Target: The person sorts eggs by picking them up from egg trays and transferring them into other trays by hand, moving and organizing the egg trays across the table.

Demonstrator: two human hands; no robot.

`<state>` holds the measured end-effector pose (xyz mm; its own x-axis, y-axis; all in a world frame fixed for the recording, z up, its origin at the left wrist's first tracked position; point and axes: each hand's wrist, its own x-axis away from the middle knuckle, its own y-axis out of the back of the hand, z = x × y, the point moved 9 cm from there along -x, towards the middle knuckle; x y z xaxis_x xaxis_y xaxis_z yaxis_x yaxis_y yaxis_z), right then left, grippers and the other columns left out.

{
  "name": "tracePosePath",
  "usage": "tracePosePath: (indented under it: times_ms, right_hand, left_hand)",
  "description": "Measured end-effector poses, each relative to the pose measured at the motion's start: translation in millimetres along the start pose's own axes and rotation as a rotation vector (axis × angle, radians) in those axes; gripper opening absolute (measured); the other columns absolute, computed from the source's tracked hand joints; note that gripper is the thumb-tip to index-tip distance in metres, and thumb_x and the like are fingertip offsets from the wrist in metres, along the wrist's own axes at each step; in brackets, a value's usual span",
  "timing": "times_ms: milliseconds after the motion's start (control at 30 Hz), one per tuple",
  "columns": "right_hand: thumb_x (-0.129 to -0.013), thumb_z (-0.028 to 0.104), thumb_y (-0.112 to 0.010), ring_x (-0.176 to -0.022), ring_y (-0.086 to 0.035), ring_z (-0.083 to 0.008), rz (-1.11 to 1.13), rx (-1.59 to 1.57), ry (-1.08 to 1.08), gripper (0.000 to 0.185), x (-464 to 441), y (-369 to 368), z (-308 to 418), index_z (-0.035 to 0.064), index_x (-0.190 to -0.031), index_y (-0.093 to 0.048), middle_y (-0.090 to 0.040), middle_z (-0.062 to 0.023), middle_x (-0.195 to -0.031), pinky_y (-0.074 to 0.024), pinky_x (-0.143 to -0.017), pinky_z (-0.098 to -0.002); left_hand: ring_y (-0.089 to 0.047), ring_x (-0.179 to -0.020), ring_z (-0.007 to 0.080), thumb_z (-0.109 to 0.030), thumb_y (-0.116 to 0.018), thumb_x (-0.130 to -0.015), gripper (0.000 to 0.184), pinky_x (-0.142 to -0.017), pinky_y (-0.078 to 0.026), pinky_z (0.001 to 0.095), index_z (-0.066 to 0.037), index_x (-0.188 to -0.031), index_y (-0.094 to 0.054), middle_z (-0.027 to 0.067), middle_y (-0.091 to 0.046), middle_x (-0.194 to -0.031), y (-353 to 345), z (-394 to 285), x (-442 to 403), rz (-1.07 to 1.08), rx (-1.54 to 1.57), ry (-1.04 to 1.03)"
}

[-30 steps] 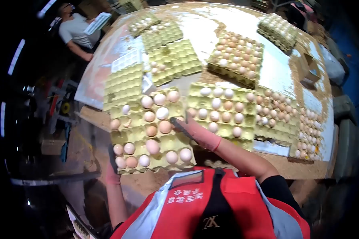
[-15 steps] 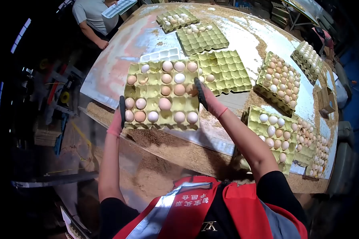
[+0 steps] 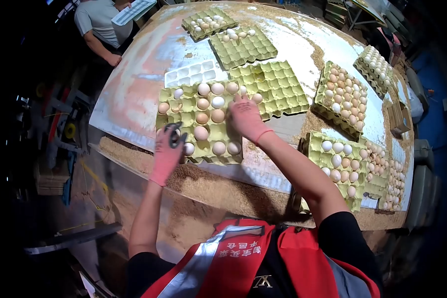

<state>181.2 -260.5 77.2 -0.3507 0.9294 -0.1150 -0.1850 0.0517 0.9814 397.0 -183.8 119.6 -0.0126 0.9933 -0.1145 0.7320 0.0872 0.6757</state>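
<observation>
A yellow-green egg tray (image 3: 216, 135) lies at the near edge of the table, partly filled with brown and white eggs. My left hand (image 3: 168, 151), in a pink glove with dark fingertips, reaches over its lower left cells. Its fingers are bent around an egg (image 3: 177, 133), much of it covered. Over the tray's right edge is my right hand (image 3: 247, 118), also in a pink glove, its fingers curled downward. The hand hides its fingertips and whatever is under them. A pale egg (image 3: 201, 133) sits between the two hands.
Behind is a white plastic tray (image 3: 189, 73) beside a green tray (image 3: 278, 92) with few eggs and a wet yellow patch. Full egg trays (image 3: 343, 97) stand at right, with a partly filled stack (image 3: 335, 166) nearer. A person (image 3: 102, 25) holds a pale blue tray at far left.
Both hands have let go of the tray's sides and moved in over its cells, left hand to the lower left eggs, right hand to the right column. The tray now rests on the table.
</observation>
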Motion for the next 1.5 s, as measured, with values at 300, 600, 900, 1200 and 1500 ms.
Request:
tracePosePath:
  times_ms: [300, 600, 900, 1200, 1500]
  right_hand:
    - [-0.075, 0.033, -0.069, -0.092, -0.068, -0.0275, 0.118, -0.367, -0.218, 0.033, -29.2, 16.4, -39.4, 0.009, -0.097, -0.068, -0.07, -0.0134, -0.096, -0.0523, -0.082, -0.0379]
    - [-0.071, 0.025, -0.072, -0.105, -0.063, -0.0304, -0.022, -0.704, -0.158, 0.049, 11.2, 73.6, -31.8, 0.0083, -0.117, -0.064, -0.064, -0.0169, -0.111, -0.0503, -0.091, -0.0379]
    - [-0.071, 0.014, -0.075, -0.112, -0.054, -0.0337, -0.005, -0.229, 0.086, 0.059, 113.3, 22.9, 43.3, 0.011, -0.125, -0.051, -0.053, -0.014, -0.119, -0.0498, -0.089, -0.0425]
    - [-0.08, 0.019, -0.069, -0.095, -0.064, -0.02, 0.016, -1.917, -0.496, 0.029, 81.6, 2.5, -14.9, 0.0038, -0.104, -0.064, -0.063, -0.0066, -0.095, -0.0534, -0.08, -0.0346]
    - [-0.076, 0.027, -0.064, -0.078, -0.068, -0.0238, 0.147, 0.382, 0.266, 0.019, -26.4, -20.0, 88.5, 0.0121, -0.086, -0.072, -0.068, -0.0099, -0.086, -0.0532, -0.063, -0.0368]
  left_hand:
    - [-0.061, -0.101, 0.0308, -0.015, -0.068, -0.086, 0.033, -0.089, -0.049, 0.0384, -0.005, -0.117, -0.062, 0.0154, -0.058, -0.113, -32.7, -25.6, 5.7, 0.131, 0.168, -0.098]
    - [-0.056, -0.105, 0.0348, -0.019, -0.075, -0.077, 0.049, -0.09, -0.046, 0.0445, -0.007, -0.121, -0.057, 0.0154, -0.056, -0.115, -35.7, -26.6, -3.8, 0.172, -0.223, -0.387]
    - [-0.061, -0.096, 0.0283, -0.026, -0.079, -0.072, 0.06, -0.088, -0.049, 0.0386, -0.008, -0.124, -0.054, 0.0139, -0.062, -0.103, -41.3, -22.0, -28.3, 0.242, -0.238, -0.377]
    - [-0.065, -0.084, 0.0181, -0.028, -0.065, -0.091, 0.024, -0.066, -0.053, 0.0314, -0.006, -0.101, -0.064, 0.0067, -0.064, -0.094, -58.8, 10.4, 3.5, 0.532, 0.585, 0.304]
    - [-0.057, -0.11, 0.0303, -0.011, -0.057, -0.079, 0.039, -0.096, -0.043, 0.0403, -0.006, -0.118, -0.058, 0.0187, -0.059, -0.116, -101.5, 7.6, -67.6, 0.328, -0.819, -0.619]
